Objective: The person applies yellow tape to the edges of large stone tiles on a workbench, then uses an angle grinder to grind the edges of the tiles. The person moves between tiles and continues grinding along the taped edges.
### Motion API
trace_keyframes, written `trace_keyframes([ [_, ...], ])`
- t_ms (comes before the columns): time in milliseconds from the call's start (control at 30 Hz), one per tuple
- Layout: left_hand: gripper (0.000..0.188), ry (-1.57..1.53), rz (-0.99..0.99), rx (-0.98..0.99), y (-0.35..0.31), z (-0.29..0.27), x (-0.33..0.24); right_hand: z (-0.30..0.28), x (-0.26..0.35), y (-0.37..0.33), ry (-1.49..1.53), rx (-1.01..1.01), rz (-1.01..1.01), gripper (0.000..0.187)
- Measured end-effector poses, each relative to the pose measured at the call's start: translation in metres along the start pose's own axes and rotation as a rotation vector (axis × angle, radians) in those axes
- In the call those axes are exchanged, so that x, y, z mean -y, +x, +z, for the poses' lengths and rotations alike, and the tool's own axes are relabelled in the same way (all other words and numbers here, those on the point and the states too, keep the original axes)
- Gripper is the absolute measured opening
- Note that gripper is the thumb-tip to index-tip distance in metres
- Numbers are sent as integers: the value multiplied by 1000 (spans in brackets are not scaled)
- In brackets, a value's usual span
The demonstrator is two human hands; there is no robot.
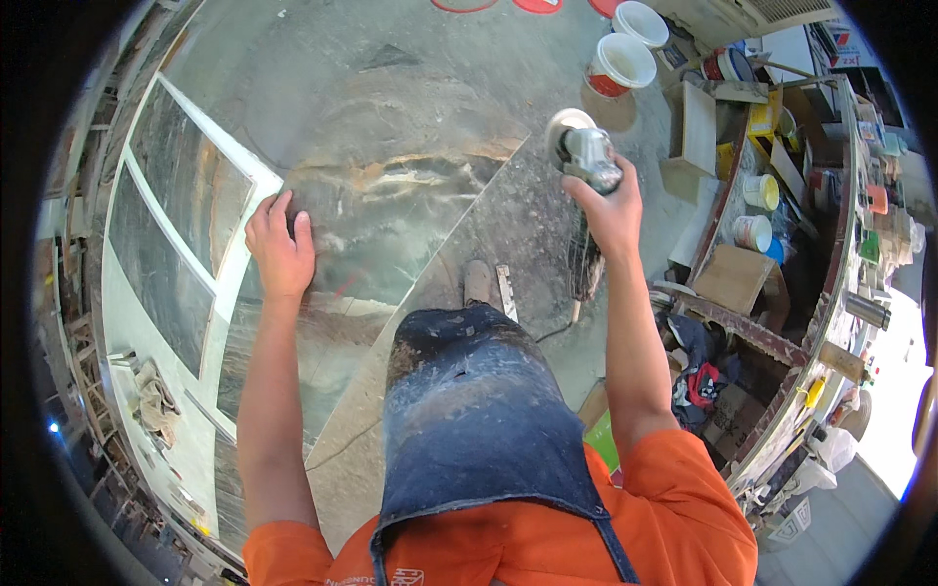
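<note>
My right hand is wrapped round an angle grinder, raised to the right of a dark stone slab. A pale round disc is fitted on the grinder. My left hand holds nothing; its fingers and thumb are apart beside the corner of a white frame. Under and beyond that hand lies the polished stone slab, dark green-grey with brown and white veins. Dark panels fill the white frame on the left. I cannot tell how firmly the left fingertips press.
White buckets stand at the far right. On the right are a cardboard box, small tubs and a cluttered shelf. A cloth lies on the white surface at left. A dark cable runs near my shoe.
</note>
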State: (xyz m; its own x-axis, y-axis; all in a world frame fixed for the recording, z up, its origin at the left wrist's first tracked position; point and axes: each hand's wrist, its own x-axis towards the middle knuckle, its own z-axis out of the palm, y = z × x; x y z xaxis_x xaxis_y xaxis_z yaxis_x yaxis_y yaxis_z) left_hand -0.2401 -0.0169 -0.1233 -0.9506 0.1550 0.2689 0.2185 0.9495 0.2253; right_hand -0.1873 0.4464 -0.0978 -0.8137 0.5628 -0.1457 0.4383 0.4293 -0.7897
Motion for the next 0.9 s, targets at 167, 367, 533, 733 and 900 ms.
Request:
trace_keyframes([
  [167,44,-5,-21,8,2,-3,-10,-10,-54,-23,231,16,126,85],
  [367,44,8,-35,-12,2,-7,-16,-29,-78,-62,383,76,324,75],
  [533,47,38,-70,-17,-25,-17,-12,-69,-108,-53,650,215,556,51],
  [733,53,58,-341,26,-154,-76,3,-124,-103,-51,979,64,629,43],
  [900,57,73,-586,2,-278,-123,2,-139,-100,-54,1020,188,675,44],
])
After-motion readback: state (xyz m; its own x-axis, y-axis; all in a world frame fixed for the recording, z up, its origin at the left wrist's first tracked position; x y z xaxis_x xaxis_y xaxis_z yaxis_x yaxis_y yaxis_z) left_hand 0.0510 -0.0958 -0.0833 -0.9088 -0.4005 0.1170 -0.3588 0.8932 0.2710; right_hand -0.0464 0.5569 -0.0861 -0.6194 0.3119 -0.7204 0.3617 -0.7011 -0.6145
